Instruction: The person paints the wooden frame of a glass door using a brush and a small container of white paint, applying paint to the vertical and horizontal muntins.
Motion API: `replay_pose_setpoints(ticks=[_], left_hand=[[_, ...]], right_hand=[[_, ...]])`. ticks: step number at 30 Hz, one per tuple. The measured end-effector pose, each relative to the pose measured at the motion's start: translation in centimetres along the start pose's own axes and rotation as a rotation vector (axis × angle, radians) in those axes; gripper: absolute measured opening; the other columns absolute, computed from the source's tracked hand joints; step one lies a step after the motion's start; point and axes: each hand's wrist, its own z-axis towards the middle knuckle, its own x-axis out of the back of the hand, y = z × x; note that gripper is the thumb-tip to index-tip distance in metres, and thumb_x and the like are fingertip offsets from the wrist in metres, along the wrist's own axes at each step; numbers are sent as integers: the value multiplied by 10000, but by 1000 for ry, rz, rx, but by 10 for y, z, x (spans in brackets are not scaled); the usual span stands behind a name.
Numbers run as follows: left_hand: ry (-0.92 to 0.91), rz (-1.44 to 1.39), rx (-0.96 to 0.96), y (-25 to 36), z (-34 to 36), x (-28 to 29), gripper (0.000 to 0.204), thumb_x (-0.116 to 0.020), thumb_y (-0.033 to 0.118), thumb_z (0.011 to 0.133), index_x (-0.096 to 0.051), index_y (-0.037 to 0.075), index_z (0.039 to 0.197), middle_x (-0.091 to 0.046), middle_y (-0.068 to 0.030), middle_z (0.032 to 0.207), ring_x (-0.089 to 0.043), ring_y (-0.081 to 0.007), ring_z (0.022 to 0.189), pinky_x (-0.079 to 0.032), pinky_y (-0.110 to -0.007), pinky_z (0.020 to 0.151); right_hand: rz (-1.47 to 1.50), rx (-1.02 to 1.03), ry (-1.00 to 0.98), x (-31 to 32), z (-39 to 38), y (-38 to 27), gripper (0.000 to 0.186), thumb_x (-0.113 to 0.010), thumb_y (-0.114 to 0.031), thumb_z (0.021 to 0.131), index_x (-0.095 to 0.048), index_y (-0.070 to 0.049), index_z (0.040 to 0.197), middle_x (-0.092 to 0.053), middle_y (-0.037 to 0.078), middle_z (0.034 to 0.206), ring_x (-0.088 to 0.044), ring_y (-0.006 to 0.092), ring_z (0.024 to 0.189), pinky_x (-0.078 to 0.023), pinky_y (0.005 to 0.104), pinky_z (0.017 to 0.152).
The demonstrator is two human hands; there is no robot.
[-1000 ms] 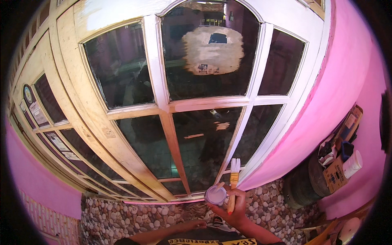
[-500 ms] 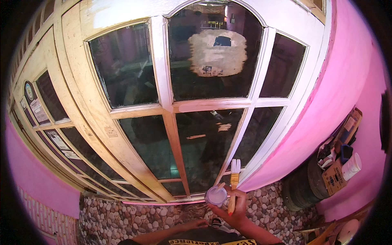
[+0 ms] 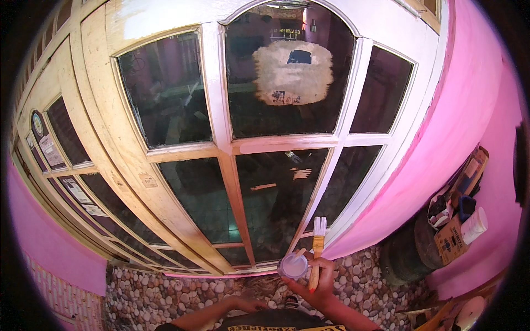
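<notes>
My right hand (image 3: 320, 284) is closed round a clear cup of pale paint (image 3: 294, 266) and also grips a flat paintbrush (image 3: 318, 243) upright beside it. White paint covers the brush's bristles, which point up; its wooden handle has a red tip. A small wooden stick (image 3: 300, 254) leans on the cup's rim. Empty and somewhat blurred, my left hand (image 3: 249, 304) is low in front of my body, its fingers loosely stretched. Ahead stands a paned wooden door (image 3: 216, 88), white on the upper and right parts, with bare tan wood on lower bars and the left side.
A pink wall (image 3: 408, 171) adjoins the door on the right. Beyond it, a dark drum-like object (image 3: 403, 256) stands near a cardboard box (image 3: 451, 241) and a white cup (image 3: 475, 226). The floor (image 3: 182, 292) has a pebble pattern. Worn paper (image 3: 295, 77) sticks to the upper glass.
My left hand has moved a little left, closer to my body. My right hand keeps the cup and brush in nearly the same place.
</notes>
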Motion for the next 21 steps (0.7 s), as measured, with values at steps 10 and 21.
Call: replay_pose_setpoints(ticks=[10,21], left_hand=[[209,472,116,12,15,-8,206,-575,160,910,-610,67,1091,-617,-115,988,-574,-202,910,-459,-375,796],[233,103,-215,38,7,-20,322,-552,233,999,-606,69,1271,-603,-73,1260,-527,-218,1228,-422,-410,1035]], right_hand=[[4,57,46,0,6,-3,716,-925,-199,735,-373,-37,1161,-625,270,1160,-677,322,1089,-551,390,862],[53,64,-23,6,9,-9,730,-891,-60,746,-320,-72,1200,-557,259,1252,-628,287,1141,-506,374,932]])
